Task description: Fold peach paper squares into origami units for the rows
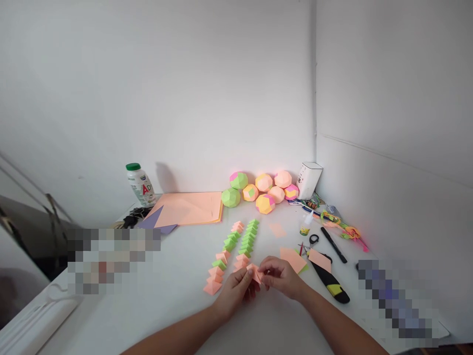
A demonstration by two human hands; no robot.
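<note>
My left hand and my right hand meet low over the white table, both pinched on one small folded peach paper piece. Just beyond my fingers run two rows of folded paper units, peach and green, lying on the table. Loose peach and green paper squares lie right of my right hand.
Several paper polyhedron balls sit by the back wall beside a white box. Peach paper sheets and a white bottle are at back left. Scissors, a black pen and a black-yellow cutter lie right.
</note>
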